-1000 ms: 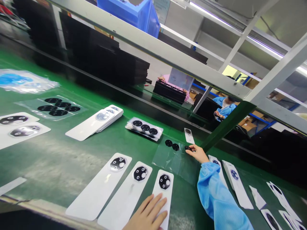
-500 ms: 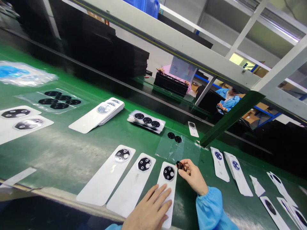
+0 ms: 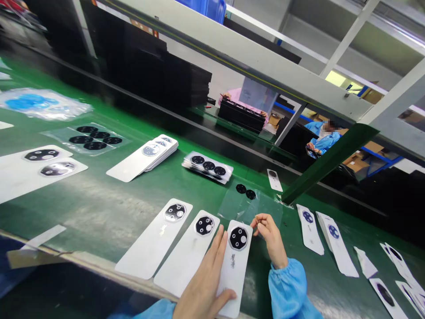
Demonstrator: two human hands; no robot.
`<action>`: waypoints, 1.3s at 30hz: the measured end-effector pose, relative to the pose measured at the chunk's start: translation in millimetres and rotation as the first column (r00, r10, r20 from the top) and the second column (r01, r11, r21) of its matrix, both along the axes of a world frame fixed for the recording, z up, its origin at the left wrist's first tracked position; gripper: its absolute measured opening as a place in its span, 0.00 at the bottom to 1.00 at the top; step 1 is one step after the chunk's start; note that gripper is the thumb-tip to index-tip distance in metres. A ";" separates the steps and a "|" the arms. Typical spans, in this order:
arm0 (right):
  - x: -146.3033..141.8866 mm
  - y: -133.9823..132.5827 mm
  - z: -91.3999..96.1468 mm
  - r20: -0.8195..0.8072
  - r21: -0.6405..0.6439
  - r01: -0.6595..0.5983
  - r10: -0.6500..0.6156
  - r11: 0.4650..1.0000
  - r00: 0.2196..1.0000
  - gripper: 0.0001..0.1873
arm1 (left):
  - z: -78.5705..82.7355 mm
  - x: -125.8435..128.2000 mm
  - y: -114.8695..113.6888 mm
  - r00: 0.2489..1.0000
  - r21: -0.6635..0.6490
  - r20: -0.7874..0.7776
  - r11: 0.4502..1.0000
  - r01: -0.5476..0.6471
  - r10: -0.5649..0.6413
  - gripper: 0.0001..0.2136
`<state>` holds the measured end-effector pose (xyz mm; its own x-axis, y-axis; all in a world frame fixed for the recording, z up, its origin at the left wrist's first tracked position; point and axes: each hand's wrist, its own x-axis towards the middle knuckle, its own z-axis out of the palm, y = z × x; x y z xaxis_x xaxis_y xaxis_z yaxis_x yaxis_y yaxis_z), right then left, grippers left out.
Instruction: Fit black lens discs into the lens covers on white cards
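A white phone-back-shaped panel [image 3: 237, 274] with a black round camera patch [image 3: 238, 238] lies at the front of the bench. My left hand [image 3: 204, 279] rests along its left side, fingers stretched out and thumb lying across its lower part. Dark marks show on the panel below the patch. At the panel's upper right corner, the fingers of my right hand [image 3: 270, 239] are bent together; whatever is between the tips, if anything, is hidden. To the left lie two similar panels, a middle one [image 3: 186, 259] and an outer one [image 3: 152, 246].
Behind the hands lies a clear sheet [image 3: 229, 204] with two black discs. Farther back stand a stack of disc sheets [image 3: 207, 167] and a panel stack [image 3: 133, 166]. More panels [image 3: 341, 252] lie right, near a slanting green post [image 3: 328, 161]. Co-workers sit beyond.
The dark piece seen in my right fingers no longer shows there; those fingers now sit at the panel's corner. My left hand has shifted from across the panel to its left side, uncovering dark marks.
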<state>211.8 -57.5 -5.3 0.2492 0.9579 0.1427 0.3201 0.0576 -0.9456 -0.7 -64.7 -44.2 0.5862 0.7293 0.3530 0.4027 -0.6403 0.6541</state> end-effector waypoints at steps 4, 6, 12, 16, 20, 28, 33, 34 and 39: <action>-9.9 -6.1 1.8 -0.112 0.037 -0.026 0.030 0.999 0.993 0.15 | -12.7 5.5 11.0 0.987 -0.201 0.161 0.980 0.011 0.021 0.41; -11.8 -7.6 0.2 -0.150 0.040 -0.045 0.051 0.998 0.987 0.16 | -13.7 6.6 17.1 0.977 -0.315 0.214 0.947 0.061 0.009 0.39; -6.6 -7.3 -7.3 -0.238 0.066 -0.064 0.078 0.996 0.968 0.19 | 0.9 7.4 24.4 0.908 -0.580 0.419 0.773 0.257 0.013 0.38; -4.8 -7.9 -8.0 -0.277 0.083 -0.061 0.082 0.995 0.958 0.20 | 6.8 8.6 23.5 0.878 -0.651 0.475 0.695 0.306 0.058 0.34; -5.7 -9.4 -8.2 -0.309 0.103 -0.052 0.082 0.993 0.948 0.20 | 10.1 8.2 21.9 0.882 -0.664 0.466 0.686 0.296 0.071 0.33; -6.0 -9.9 -11.3 -0.347 0.108 -0.075 0.109 0.991 0.932 0.18 | 21.3 5.8 21.6 0.888 -0.726 0.449 0.619 0.299 0.097 0.31; -6.9 -11.6 -8.1 -0.336 0.086 -0.082 0.107 0.993 0.936 0.17 | 23.5 5.7 20.2 0.877 -0.773 0.466 0.537 0.337 0.120 0.32; -8.6 -12.1 -6.2 -0.338 0.084 -0.083 0.107 0.993 0.935 0.17 | 25.2 5.1 19.8 0.872 -0.781 0.471 0.521 0.345 0.128 0.32; -30.2 -8.2 10.9 -0.347 0.069 -0.078 0.097 0.995 0.933 0.18 | 41.9 -8.4 22.2 0.852 -0.810 0.483 0.474 0.346 0.204 0.29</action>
